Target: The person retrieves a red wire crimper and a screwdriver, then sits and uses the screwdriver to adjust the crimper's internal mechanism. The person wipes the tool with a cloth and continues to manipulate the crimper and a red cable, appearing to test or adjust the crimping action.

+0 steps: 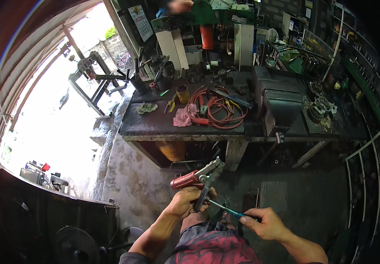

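Note:
My left hand (185,203) is closed around a red-handled metal clamp (204,177), held up in front of my body with its metal jaws pointing up and away. One arm of the clamp is red, the other dark grey. Between my right thumb and fingers sits the teal handle of a screwdriver (228,210); my right hand (266,223) is closed on it. The screwdriver's shaft slants up to the left, and its tip meets the clamp's dark arm beside my left fingers. Exactly where the tip sits is hidden there.
Ahead stands a dark workbench (146,125) carrying coiled red cables (225,115), a pink rag (185,115), yellow-handled pliers (171,106) and a rusty can (182,94). A bench vise (280,103) is mounted to the right. At lower left is a fan (76,244).

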`<state>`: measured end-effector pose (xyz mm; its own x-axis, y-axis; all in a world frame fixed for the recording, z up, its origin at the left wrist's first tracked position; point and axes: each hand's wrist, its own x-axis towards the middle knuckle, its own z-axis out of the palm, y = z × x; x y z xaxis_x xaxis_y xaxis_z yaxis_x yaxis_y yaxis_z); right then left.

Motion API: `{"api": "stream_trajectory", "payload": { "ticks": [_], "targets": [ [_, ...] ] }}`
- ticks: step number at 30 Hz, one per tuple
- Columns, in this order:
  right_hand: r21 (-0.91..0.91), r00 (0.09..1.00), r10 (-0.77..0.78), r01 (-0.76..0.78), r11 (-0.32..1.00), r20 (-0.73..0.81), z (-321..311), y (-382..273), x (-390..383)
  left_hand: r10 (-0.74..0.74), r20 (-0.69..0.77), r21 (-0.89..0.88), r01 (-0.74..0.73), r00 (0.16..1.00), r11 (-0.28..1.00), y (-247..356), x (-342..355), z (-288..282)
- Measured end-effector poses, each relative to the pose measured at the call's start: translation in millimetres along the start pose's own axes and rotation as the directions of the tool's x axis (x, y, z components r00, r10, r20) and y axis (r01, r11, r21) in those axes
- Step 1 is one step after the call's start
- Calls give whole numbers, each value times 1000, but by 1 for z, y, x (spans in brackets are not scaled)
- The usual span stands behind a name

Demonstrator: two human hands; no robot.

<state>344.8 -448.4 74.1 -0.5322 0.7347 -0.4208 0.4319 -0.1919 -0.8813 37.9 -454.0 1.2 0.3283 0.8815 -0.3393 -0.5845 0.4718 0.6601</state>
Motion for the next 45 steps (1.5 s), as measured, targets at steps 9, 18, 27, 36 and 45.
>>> {"api": "stream_trajectory", "payload": {
  "ticks": [9,18,27,36,45],
  "targets": [
    [-335,974,-181,126,934,-138,-4,-22,105,-49,105,15,47,993,999,69,76,-67],
    [-328,914,-334,250,911,-229,4,-74,219,-6,111,185,-14,994,983,183,152,-118],
    [-488,860,-433,266,832,-270,7,-83,292,-36,87,203,18,996,979,233,198,-153],
    [-596,858,-473,276,754,-200,-32,-81,339,1,57,215,-14,998,977,241,237,-159],
    [191,939,138,-205,960,315,-106,-76,370,56,13,398,-56,998,916,224,274,-148]
  ]
}}
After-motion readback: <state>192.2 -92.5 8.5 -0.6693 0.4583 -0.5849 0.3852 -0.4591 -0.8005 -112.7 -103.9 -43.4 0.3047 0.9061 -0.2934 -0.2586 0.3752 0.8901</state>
